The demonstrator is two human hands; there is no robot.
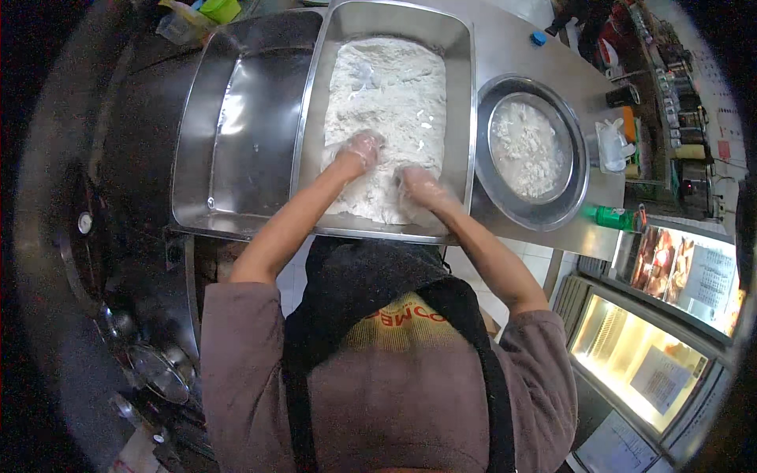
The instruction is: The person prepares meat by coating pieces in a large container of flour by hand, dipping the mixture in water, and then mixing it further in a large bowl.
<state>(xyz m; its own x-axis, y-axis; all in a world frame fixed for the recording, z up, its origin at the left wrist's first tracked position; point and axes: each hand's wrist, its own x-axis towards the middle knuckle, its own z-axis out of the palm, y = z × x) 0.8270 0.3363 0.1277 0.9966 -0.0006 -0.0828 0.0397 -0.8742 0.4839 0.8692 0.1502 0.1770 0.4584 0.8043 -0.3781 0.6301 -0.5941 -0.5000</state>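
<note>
A deep rectangular stainless-steel tray (458,118) stands before me, holding a wide bed of white flour (390,106). Near the middle of the flour, my left hand (364,148) presses against it in a thin clear plastic glove, with its fingers curled. Lower and to the right, my right hand (421,184), gloved the same way, has its fingers down in the flour by the tray's near end. The flour and the curled hands hide the fingertips, so whether either grips any flour is unclear.
On the left, a second steel tray (266,130) adjoins the flour tray. A round metal basin (576,195) at right holds floury clumps (526,148). Beyond it are a green bottle (615,217), a plastic container (612,145) and a blue cap (538,38). A lit display cabinet (615,337) stands lower right.
</note>
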